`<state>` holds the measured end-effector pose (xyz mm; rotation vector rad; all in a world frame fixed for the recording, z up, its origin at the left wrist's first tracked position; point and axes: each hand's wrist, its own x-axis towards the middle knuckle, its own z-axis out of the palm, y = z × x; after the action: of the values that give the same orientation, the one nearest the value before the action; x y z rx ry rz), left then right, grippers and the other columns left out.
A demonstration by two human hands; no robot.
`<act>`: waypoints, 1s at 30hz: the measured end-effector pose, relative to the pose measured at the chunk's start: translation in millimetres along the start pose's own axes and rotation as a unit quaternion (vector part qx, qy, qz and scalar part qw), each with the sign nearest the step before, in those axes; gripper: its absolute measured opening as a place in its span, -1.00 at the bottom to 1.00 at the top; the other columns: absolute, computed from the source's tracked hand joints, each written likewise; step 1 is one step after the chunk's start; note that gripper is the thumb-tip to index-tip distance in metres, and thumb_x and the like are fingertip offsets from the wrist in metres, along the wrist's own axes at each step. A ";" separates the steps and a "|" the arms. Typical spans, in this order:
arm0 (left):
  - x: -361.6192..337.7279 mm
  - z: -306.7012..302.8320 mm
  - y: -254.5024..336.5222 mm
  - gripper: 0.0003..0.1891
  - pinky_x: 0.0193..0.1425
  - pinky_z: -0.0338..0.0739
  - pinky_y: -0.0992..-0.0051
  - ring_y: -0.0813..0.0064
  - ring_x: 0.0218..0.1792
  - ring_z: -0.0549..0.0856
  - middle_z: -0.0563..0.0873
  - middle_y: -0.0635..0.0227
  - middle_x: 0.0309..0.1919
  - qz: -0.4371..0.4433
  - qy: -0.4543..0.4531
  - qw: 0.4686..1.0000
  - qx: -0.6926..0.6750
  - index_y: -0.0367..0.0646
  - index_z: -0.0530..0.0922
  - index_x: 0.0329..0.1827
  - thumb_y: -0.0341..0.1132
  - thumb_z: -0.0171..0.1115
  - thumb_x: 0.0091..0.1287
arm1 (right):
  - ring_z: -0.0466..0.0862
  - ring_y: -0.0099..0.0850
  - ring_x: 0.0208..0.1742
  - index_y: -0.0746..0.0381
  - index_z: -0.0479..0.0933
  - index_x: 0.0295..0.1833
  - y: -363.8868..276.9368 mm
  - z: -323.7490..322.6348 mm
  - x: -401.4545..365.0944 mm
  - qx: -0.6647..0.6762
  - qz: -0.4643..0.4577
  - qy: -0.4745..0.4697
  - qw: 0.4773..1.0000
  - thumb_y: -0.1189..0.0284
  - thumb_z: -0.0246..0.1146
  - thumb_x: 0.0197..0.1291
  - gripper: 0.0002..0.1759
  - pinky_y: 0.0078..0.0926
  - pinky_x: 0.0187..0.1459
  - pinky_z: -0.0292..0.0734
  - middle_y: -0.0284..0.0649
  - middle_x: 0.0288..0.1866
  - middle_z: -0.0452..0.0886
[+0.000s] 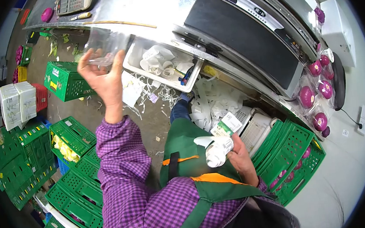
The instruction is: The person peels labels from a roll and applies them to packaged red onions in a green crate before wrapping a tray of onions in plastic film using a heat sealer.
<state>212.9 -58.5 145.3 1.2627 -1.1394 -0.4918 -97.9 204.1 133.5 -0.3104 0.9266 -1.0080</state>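
Observation:
My left hand (pixel 107 86) is raised at the metal counter's edge, its thumb and fingers closed round a clear, see-through plastic bag (pixel 108 39). The bag's upper part blends into the glare of the counter. Low in front of the green apron, my right hand (pixel 243 159) grips a crumpled bundle of white label strip (pixel 219 150). A green and white printed label (pixel 226 125) sticks out from the top of that bundle. Some right-hand fingers are hidden behind it.
Below the counter hangs a white bin (pixel 189 87) with paper rolls. A wrapping machine with a black top (pixel 240 38) stands ahead. Bagged red onions (pixel 307 96) lie at right, near green crates (pixel 295 148). More green crates (pixel 68 86) stand left. Paper scraps (pixel 215 99) litter the floor.

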 end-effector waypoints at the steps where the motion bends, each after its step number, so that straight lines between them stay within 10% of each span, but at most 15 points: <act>1: -5.7 11.2 -1.6 -0.24 0.18 0.53 0.40 0.35 0.14 0.48 0.38 0.21 0.15 -0.006 -0.004 1.000 -0.011 -0.16 0.23 0.21 -0.51 0.56 -0.01 | 0.41 -0.40 0.35 0.40 -0.04 0.50 -1.8 -2.0 0.2 0.001 -0.002 0.002 1.000 0.43 0.40 0.09 -0.02 -0.44 0.35 0.28 -0.16 0.37 0.37; 9: -26.0 57.7 -21.8 -0.35 0.20 0.54 0.36 0.27 0.19 0.51 0.44 0.15 0.15 -0.100 -0.108 0.986 0.078 -0.18 0.36 0.24 -0.37 0.51 0.11 | 0.33 -0.36 0.42 0.41 -0.06 0.51 -12.6 -13.8 -4.2 0.055 -0.077 0.068 0.993 0.49 0.40 0.08 -0.01 -0.40 0.40 0.23 -0.14 0.46 0.25; 16: 42.5 47.1 -20.1 -0.55 0.33 0.35 0.21 0.06 0.27 0.47 0.51 0.03 0.22 0.192 -0.141 0.930 0.282 -0.13 0.54 0.18 -0.27 0.36 0.22 | 0.29 -0.30 0.45 0.40 -0.10 0.50 -16.3 -14.3 -3.3 0.037 -0.103 0.039 0.993 0.44 0.34 0.16 -0.05 -0.33 0.42 0.21 -0.10 0.47 0.20; 23: 111.3 84.2 -68.8 -0.55 0.33 0.38 0.29 0.14 0.20 0.54 0.59 0.15 0.17 0.159 -0.482 0.801 0.318 -0.05 0.51 0.25 -0.26 0.27 0.28 | 0.28 -0.31 0.45 0.39 -0.07 0.50 -23.5 -9.3 2.0 0.035 -0.125 0.039 0.991 0.42 0.35 0.16 -0.06 -0.34 0.43 0.19 -0.10 0.45 0.24; 30: 122.9 83.7 -106.3 -0.69 0.27 0.42 0.32 0.17 0.12 0.59 0.64 0.18 0.08 0.269 -0.417 0.771 0.400 -0.08 0.59 0.13 -0.32 0.20 0.32 | 0.29 -0.30 0.45 0.36 -0.06 0.51 -24.2 -14.5 -3.6 0.061 -0.138 0.061 0.987 0.39 0.34 0.20 -0.09 -0.34 0.43 0.19 -0.12 0.45 0.24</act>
<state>220.3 -231.9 87.7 1.3324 -2.5824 -0.0773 -124.2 196.8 141.5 -0.2818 0.9432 -1.3464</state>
